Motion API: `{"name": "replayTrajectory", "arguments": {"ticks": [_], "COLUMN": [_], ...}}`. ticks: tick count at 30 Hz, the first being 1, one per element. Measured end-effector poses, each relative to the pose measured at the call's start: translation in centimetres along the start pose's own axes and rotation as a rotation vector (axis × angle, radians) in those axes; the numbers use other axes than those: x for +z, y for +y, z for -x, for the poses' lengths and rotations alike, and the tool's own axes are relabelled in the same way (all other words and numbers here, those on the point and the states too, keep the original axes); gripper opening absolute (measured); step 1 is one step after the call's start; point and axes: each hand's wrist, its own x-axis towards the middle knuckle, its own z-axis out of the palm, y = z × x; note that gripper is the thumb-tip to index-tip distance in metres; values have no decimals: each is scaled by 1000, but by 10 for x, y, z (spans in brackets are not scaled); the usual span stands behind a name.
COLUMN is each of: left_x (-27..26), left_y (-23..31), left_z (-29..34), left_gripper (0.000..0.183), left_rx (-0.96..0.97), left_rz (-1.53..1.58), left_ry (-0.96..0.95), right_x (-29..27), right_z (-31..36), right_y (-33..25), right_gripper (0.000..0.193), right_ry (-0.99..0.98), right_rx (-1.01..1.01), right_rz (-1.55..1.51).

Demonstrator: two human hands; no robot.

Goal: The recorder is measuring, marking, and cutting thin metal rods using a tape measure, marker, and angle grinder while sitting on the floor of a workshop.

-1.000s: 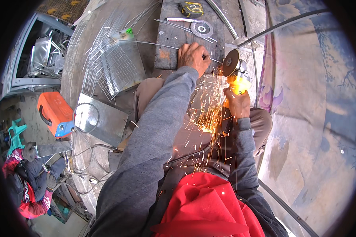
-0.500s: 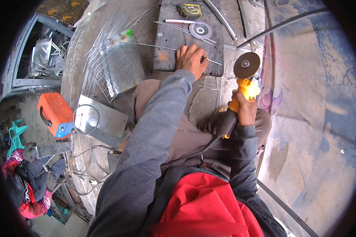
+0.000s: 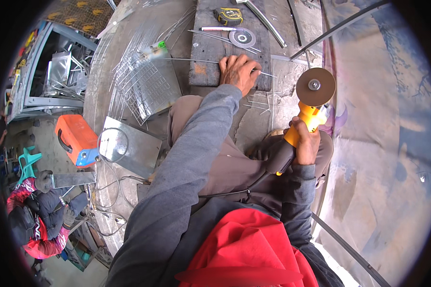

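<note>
The left hand [image 3: 238, 76] is closed over a thin rod [image 3: 196, 60] lying across the wooden board [image 3: 203, 48], and the right hand [image 3: 307, 142] grips a grinder [image 3: 311, 116], now swung clear of the rod with its sparks gone, so the cut seems finished or paused. A tape measure [image 3: 228, 17] and spare disc [image 3: 238, 39] lie farther up the board, with a metal sheet [image 3: 169, 87] left of it and, beyond, an orange box [image 3: 77, 136] and a co-worker [image 3: 52, 215]

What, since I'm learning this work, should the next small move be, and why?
Perhaps slide the thin rod slightly rightward with the left hand: it holds the rod on the wooden board, only a short end juts past the edge, and the right hand holds the grinder with its disc clear.
</note>
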Motion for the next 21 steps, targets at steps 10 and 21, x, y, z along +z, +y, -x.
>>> {"name": "replayTrajectory", "arguments": {"ticks": [10,21], "left_x": [-94,-160], "left_y": [56,116], "left_z": [72,198], "left_gripper": [53,40], "left_rx": [-139,-440], "left_rz": [668,769], "left_ry": [-351,74], "right_x": [4,80], "right_z": [14,51], "right_y": [-23,-59], "right_gripper": [35,41], "right_ry": [-73,-208], "right_rx": [-27,-214], "right_rz": [-393,-486]}}
